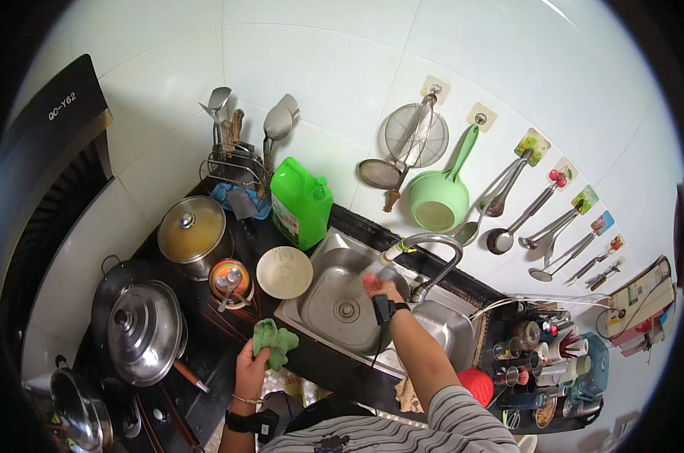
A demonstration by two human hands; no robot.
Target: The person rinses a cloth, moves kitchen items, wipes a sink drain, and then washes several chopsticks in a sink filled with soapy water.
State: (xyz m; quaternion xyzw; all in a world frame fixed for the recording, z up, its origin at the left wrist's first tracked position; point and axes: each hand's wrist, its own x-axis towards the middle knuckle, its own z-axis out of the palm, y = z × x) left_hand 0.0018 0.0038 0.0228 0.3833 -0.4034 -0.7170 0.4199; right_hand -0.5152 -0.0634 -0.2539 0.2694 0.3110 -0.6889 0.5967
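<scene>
Green cloth (274, 343) sits bunched in the left hand (250, 370), whose thumb and fingers close on its lower part so that most of the fabric stands free beyond them. It is held near the front edge of the black tabletop (317, 355), just left of the sink (321, 315), perhaps to leave the other arm room over the basin. The right hand (383, 288) reaches in just beneath the spout of the curved tap (458, 254); its fingers are bent and partly hidden, so I cannot tell whether they grasp anything. A pale bowl (284, 272) stands right beside the basin, probably for easy reach. Spoons (229, 284) rest across an orange bowl (221, 267) next to it, likely so that their handles stay accessible. Behind, the green jug (300, 204) stands upright against the wall, seemingly out of the way. Strainers (417, 137), a green dipper (437, 202) and ladles (500, 240) hang from wall hooks, which presumably spares tabletop space. The lidded pot (193, 228) and pan (143, 334) occupy the left side, apart from the sink.
</scene>
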